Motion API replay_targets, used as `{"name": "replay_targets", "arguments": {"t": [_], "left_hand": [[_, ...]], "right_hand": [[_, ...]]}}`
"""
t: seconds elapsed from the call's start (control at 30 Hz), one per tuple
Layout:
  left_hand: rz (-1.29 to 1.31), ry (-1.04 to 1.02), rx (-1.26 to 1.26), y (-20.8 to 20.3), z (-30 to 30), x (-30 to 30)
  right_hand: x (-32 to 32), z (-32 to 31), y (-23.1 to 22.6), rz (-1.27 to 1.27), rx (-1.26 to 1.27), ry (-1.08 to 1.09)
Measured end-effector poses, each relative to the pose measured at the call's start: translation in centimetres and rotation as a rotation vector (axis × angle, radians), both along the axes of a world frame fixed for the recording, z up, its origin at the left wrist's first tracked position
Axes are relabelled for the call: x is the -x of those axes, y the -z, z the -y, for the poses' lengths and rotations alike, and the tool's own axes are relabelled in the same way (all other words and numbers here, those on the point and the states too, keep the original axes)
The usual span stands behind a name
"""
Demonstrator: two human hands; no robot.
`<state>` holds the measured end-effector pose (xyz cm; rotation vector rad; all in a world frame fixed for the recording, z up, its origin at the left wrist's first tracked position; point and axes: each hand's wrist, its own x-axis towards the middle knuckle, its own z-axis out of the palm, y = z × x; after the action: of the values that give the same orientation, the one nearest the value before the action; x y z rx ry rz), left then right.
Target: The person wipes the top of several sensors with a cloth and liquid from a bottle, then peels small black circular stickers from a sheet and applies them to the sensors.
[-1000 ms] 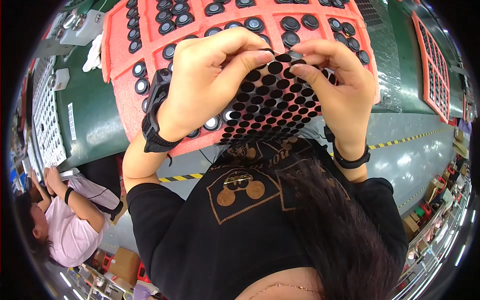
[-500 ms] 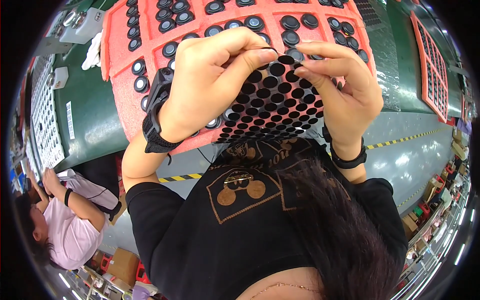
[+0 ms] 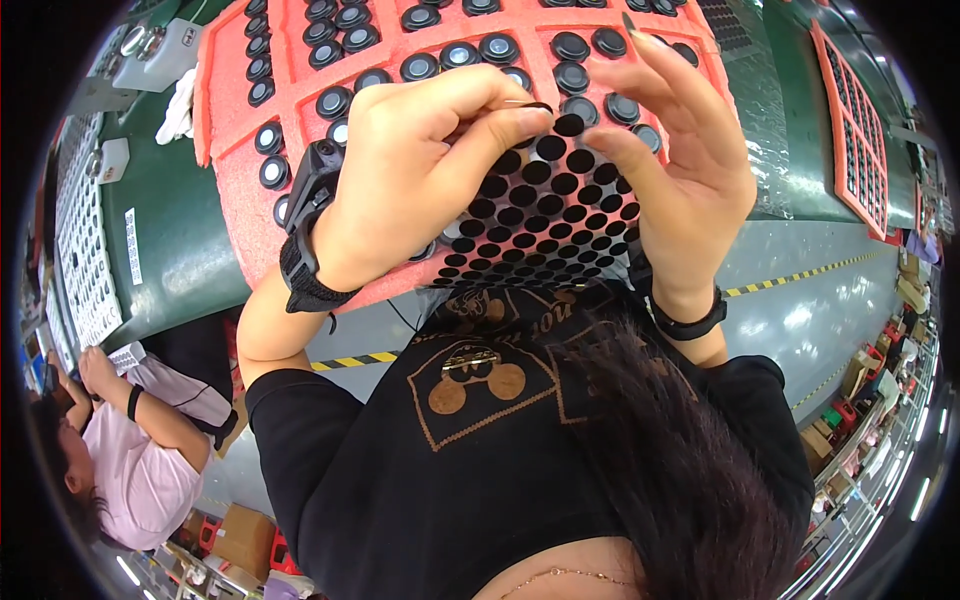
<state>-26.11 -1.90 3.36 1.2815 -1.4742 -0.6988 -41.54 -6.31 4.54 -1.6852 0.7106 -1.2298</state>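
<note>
My left hand (image 3: 410,170) pinches the top edge of a clear sheet of black round stickers (image 3: 545,205) between thumb and index finger. The sheet hangs down toward my shirt, its rows of black dots facing me. My right hand (image 3: 690,165) is just right of the sheet with its fingers spread and the thumb apart from them. A small, thin dark piece (image 3: 628,22) shows at a raised right fingertip; it looks like a sticker seen edge-on. Behind my hands lies a pink foam tray (image 3: 235,205) holding black round parts (image 3: 418,66) with pale centres.
A green worktable (image 3: 185,240) carries the tray. Another pink foam tray (image 3: 850,130) lies at the right. White gloves (image 3: 178,108) and a white tray of small parts (image 3: 88,265) are at the left, where a person in a pink shirt (image 3: 145,460) sits working.
My right hand has come away from the sheet's top edge, and its fingers have spread and lifted. The dark piece now shows at its fingertip. My left hand keeps its pinch on the sheet.
</note>
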Motion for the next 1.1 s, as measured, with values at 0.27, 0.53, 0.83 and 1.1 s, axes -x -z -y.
{"name": "replay_targets", "arguments": {"t": [0.27,0.53,0.83,1.1], "left_hand": [[0.053,0.032,0.064,0.1,0.0,0.0],[-0.037,0.019,-0.078,-0.3,0.2,-0.5],[-0.028,0.072,-0.106,-0.5,0.9,-0.5],[-0.013,0.081,-0.217,-0.9,0.6,-0.9]], "right_hand": [[1.6,1.7,1.2,-0.279,0.472,-0.079],[5.7,7.9,0.2,-0.052,0.005,-0.282],[8.4,20.9,6.2,0.201,-0.212,-1.045],[8.2,19.3,4.2,-0.4,-0.592,-0.443]]}}
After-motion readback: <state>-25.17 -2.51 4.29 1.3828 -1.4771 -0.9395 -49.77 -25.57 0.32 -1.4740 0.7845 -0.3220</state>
